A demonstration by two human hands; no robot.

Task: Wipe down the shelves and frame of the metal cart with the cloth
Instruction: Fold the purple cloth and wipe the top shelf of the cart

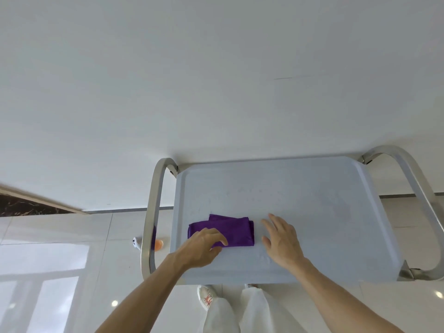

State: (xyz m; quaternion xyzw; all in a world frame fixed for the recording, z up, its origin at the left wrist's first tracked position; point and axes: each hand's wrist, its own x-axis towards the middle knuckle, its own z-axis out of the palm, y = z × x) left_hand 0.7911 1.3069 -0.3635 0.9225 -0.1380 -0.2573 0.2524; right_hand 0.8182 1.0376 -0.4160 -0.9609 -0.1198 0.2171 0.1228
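A folded purple cloth (236, 229) lies on the left part of the cart's pale top shelf (312, 200). My left hand (204, 246) rests on the cloth's near left corner, its fingers lying over the fabric and bent a little at the tips. My right hand (282, 239) is spread flat just right of the cloth, fingers straight, holding nothing. Polished metal frame loops rise at the shelf's left end (153, 212) and right end (413, 188).
The cart stands against a white wall (216, 80). Glossy floor tiles (60, 248) surround it. A small orange and white object (158, 245) lies on the floor behind the left frame. My legs and a shoe (206, 296) show under the shelf's near edge.
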